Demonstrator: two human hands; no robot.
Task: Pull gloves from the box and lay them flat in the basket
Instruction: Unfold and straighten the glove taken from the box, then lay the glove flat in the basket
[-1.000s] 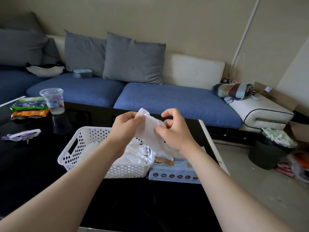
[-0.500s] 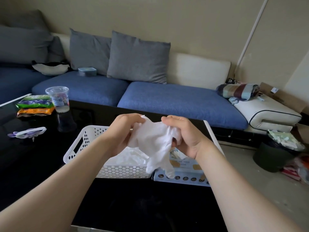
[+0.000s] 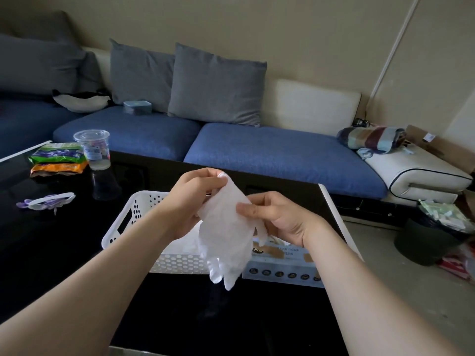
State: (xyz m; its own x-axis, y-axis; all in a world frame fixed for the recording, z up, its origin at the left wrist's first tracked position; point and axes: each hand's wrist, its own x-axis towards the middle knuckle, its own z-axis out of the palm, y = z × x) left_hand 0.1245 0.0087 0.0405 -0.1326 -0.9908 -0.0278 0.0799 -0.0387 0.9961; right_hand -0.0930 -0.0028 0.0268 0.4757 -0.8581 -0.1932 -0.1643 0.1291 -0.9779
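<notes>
Both hands hold one glove (image 3: 226, 235) up in the air. It hangs above the spot where the basket (image 3: 120, 227) and the box (image 3: 282, 272) meet. The left hand (image 3: 190, 201) pinches the top of the glove at 12 o'clock. The right hand (image 3: 280, 219) pinches its side at 3 o'clock. The glove's fingers hang down at 6 o'clock. The glove looks a bit crumpled and is not yet flat.

I think the step now is opening the glove out, so it is ready to go in the basket. It is out of the box but not in the basket yet.

From the glove, the basket sits at 8 o'clock and the box at 4 o'clock. The two sit side by side on the black table (image 3: 51, 253). I think the next move is to bring the glove down and to the left. It should go over the basket and then be laid smooth, with no folds. The glove is thin and floppy, so it may bunch up if let go too soon.

Now the count:
- Two hands.
- One glove in the air.
- One basket with some white stuff (image 3: 186, 246) in it. This is likely more gloves, but too much is hidden to count them.
- One box.
- Far off at 10 o'clock, one cup (image 3: 93, 150) and two snack bags (image 3: 57, 163).
</notes>
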